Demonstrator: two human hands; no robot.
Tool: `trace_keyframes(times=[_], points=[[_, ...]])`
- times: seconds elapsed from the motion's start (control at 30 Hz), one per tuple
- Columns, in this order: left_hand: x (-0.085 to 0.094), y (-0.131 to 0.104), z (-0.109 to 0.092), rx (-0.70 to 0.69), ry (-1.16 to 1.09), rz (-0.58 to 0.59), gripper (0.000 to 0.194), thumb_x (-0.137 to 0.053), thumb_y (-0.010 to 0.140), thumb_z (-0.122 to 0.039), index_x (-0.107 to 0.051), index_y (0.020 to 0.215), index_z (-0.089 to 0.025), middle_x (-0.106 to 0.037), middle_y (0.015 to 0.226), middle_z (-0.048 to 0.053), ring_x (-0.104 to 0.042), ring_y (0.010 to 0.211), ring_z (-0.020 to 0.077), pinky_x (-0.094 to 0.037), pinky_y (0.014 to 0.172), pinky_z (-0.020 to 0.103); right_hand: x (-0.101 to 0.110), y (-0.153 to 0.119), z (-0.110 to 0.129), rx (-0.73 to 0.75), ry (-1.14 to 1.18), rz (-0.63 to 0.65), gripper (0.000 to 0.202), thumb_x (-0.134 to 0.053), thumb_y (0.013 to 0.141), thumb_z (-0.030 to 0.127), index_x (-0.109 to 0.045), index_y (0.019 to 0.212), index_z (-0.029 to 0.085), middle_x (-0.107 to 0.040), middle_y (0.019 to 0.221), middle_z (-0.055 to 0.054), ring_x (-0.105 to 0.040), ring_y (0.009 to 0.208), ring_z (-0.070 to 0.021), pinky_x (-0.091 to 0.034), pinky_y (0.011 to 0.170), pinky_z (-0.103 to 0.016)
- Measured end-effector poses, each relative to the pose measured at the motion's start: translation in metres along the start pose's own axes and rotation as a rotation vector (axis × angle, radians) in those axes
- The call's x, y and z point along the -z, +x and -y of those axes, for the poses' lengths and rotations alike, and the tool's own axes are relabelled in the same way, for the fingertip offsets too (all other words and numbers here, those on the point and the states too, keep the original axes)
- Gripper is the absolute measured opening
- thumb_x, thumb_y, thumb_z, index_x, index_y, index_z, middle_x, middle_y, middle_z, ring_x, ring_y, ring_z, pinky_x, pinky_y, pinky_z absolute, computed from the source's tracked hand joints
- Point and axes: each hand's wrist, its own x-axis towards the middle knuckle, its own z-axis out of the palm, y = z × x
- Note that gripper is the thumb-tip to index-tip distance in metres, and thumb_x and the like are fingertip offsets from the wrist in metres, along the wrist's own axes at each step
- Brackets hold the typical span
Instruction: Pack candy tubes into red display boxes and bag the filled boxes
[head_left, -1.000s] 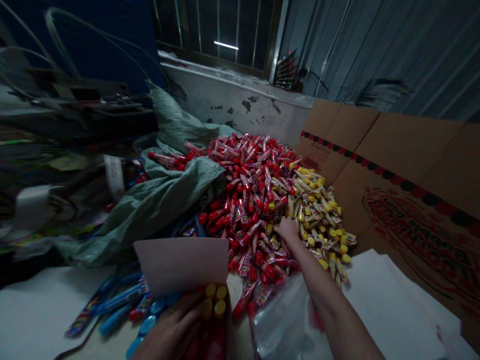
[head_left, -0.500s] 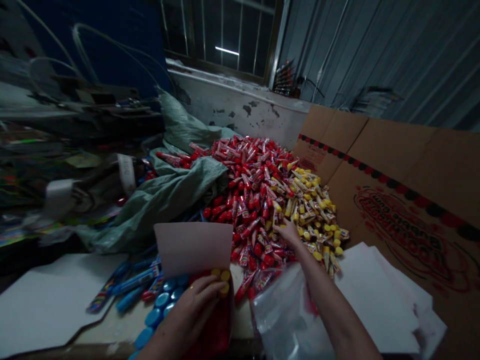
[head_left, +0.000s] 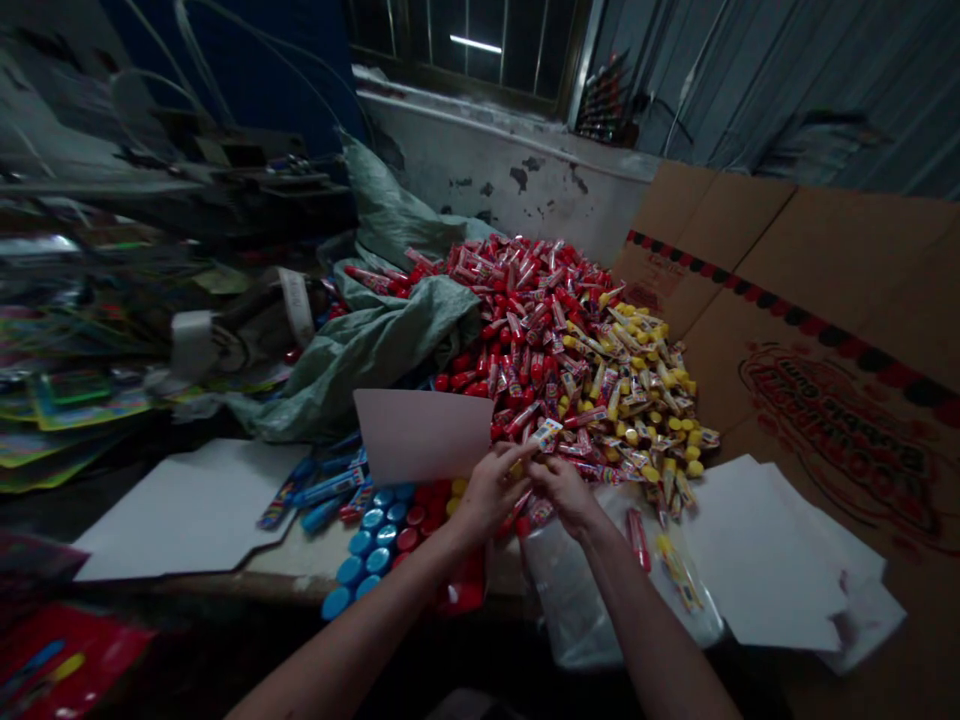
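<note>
My left hand [head_left: 491, 492] and my right hand [head_left: 562, 492] meet in front of the heap of red-capped tubes [head_left: 517, 330]. Between their fingers is a small tube with a pale printed label [head_left: 547, 433]; both hands are closed around it. Left of my hands stands an open box with a raised white flap [head_left: 420, 435]. Rows of blue caps [head_left: 361, 543], red caps [head_left: 409, 540] and a few yellow caps fill it. My left forearm hides part of the box. Yellow-capped tubes [head_left: 660, 390] lie at the heap's right side.
Clear plastic bags [head_left: 577, 590] lie near the front edge. White card sheets [head_left: 765, 550] are at right, others [head_left: 187, 510] at left. A printed cardboard box [head_left: 832, 330] stands right; a green sack [head_left: 360, 350] lies behind the flap.
My left hand has lifted from the box's caps and moved right. My right hand has come back from the heap with a tube, and the hands now meet. The view has shifted.
</note>
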Motion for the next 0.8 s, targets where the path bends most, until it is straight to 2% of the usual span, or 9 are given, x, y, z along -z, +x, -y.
trace_keyframes(times=[0.07, 0.17, 0.27, 0.33, 0.4, 0.5, 0.63, 0.7, 0.8], points=[[0.018, -0.007, -0.003, 0.017, 0.034, -0.008, 0.030, -0.058, 0.082, -0.020, -0.062, 0.111, -0.018, -0.066, 0.102, 0.007, -0.063, 0.092, 0.0174, -0.050, 0.080, 0.028, -0.001, -0.008, 0.004, -0.026, 0.048, 0.031, 0.041, -0.078, 0.062, 0.041, -0.068, 0.094, 0.017, -0.069, 0.089, -0.002, -0.060, 0.076, -0.0138, -0.044, 0.067, -0.024], [0.062, -0.017, -0.016, 0.090, 0.124, 0.039, 0.021, -0.056, 0.084, -0.026, -0.060, 0.102, -0.017, -0.067, 0.092, 0.003, -0.063, 0.082, 0.0159, -0.049, 0.074, 0.026, 0.005, -0.020, 0.009, -0.016, -0.008, -0.007, 0.039, -0.077, 0.063, 0.040, -0.069, 0.093, 0.017, -0.067, 0.086, -0.001, -0.058, 0.072, -0.0119, -0.043, 0.064, -0.023], [0.102, -0.022, -0.029, 0.100, 0.271, 0.253, 0.015, -0.057, 0.081, -0.024, -0.063, 0.094, -0.017, -0.066, 0.089, 0.002, -0.061, 0.080, 0.0155, -0.046, 0.071, 0.025, 0.015, -0.033, 0.009, 0.077, -0.192, -0.104, 0.035, -0.074, 0.066, 0.042, -0.069, 0.090, 0.017, -0.065, 0.081, 0.000, -0.054, 0.066, -0.0108, -0.042, 0.061, -0.023], [0.113, -0.026, -0.031, 0.105, 0.398, 0.405, 0.014, -0.055, 0.081, -0.020, -0.065, 0.091, -0.017, -0.065, 0.089, 0.003, -0.061, 0.080, 0.0156, -0.045, 0.069, 0.024, 0.020, -0.042, 0.005, 0.149, -0.294, -0.171, 0.032, -0.071, 0.068, 0.043, -0.068, 0.088, 0.017, -0.065, 0.082, -0.001, -0.054, 0.065, -0.0113, -0.043, 0.060, -0.023], [0.110, -0.031, -0.024, 0.116, 0.525, 0.504, 0.017, -0.051, 0.081, -0.015, -0.065, 0.090, -0.017, -0.064, 0.089, 0.004, -0.060, 0.079, 0.0156, -0.044, 0.068, 0.024, 0.022, -0.049, 0.001, 0.168, -0.355, -0.210, 0.031, -0.068, 0.071, 0.045, -0.067, 0.086, 0.018, -0.065, 0.081, -0.001, -0.055, 0.063, -0.0120, -0.043, 0.058, -0.024], [0.088, -0.041, 0.000, 0.072, 0.651, 0.622, 0.020, -0.048, 0.082, -0.010, -0.064, 0.090, -0.016, -0.063, 0.090, 0.005, -0.059, 0.081, 0.0162, -0.043, 0.069, 0.024, 0.023, -0.058, -0.005, 0.131, -0.377, -0.223, 0.032, -0.066, 0.073, 0.047, -0.067, 0.087, 0.018, -0.065, 0.075, -0.001, -0.057, 0.062, -0.0136, -0.045, 0.058, -0.026], [0.065, -0.051, 0.031, 0.007, 0.710, 0.730, 0.020, -0.046, 0.084, -0.010, -0.064, 0.090, -0.015, -0.063, 0.089, 0.006, -0.059, 0.078, 0.0166, -0.043, 0.068, 0.025, 0.024, -0.065, -0.013, 0.147, -0.409, -0.189, 0.034, -0.067, 0.075, 0.043, -0.066, 0.098, 0.019, -0.069, 0.093, -0.005, -0.063, 0.077, -0.0173, -0.052, 0.071, -0.031], [0.064, -0.051, 0.038, 0.003, 0.709, 0.751, 0.017, -0.049, 0.084, -0.013, -0.065, 0.090, -0.016, -0.064, 0.090, 0.006, -0.060, 0.078, 0.0171, -0.044, 0.067, 0.025, 0.024, -0.067, -0.019, 0.154, -0.397, -0.142, 0.037, -0.067, 0.075, 0.039, -0.062, 0.106, 0.020, -0.068, 0.105, -0.007, -0.064, 0.087, -0.0187, -0.053, 0.078, -0.032], [0.068, -0.047, 0.040, 0.013, 0.689, 0.771, 0.013, -0.055, 0.083, -0.017, -0.065, 0.090, -0.017, -0.065, 0.089, 0.005, -0.062, 0.081, 0.0180, -0.044, 0.069, 0.025, 0.021, -0.068, -0.029, 0.121, -0.372, -0.088, 0.040, -0.066, 0.076, 0.038, -0.058, 0.111, 0.020, -0.067, 0.107, -0.007, -0.066, 0.084, -0.0179, -0.055, 0.078, -0.033]])
